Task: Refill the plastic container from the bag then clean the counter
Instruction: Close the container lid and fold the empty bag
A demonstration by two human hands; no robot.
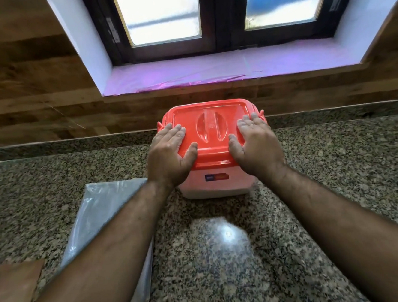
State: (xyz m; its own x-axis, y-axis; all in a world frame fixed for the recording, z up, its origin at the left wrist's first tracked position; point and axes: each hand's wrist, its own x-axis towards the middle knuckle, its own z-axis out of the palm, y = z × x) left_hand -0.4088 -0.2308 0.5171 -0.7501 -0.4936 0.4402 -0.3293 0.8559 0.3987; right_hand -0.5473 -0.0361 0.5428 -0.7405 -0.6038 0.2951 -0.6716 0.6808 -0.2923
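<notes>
A white plastic container (pixel 216 185) with a red lid (pixel 210 116) stands near the back of the granite counter (pixel 315 176). My left hand (pixel 169 157) lies flat on the lid's left side, thumb over the front rim. On the lid's right side rests my right hand (pixel 256 143), also flat with its thumb at the front rim. Both palms press on the lid, fingers together. A flat clear plastic bag (pixel 95 220) lies on the counter to the left, partly under my left forearm.
A brown cloth or paper piece (pixel 10 290) lies at the counter's near left. A wood-panelled wall and a window with a purple-lined sill (pixel 222 68) rise right behind the container. Bare granite spreads in front and to the right.
</notes>
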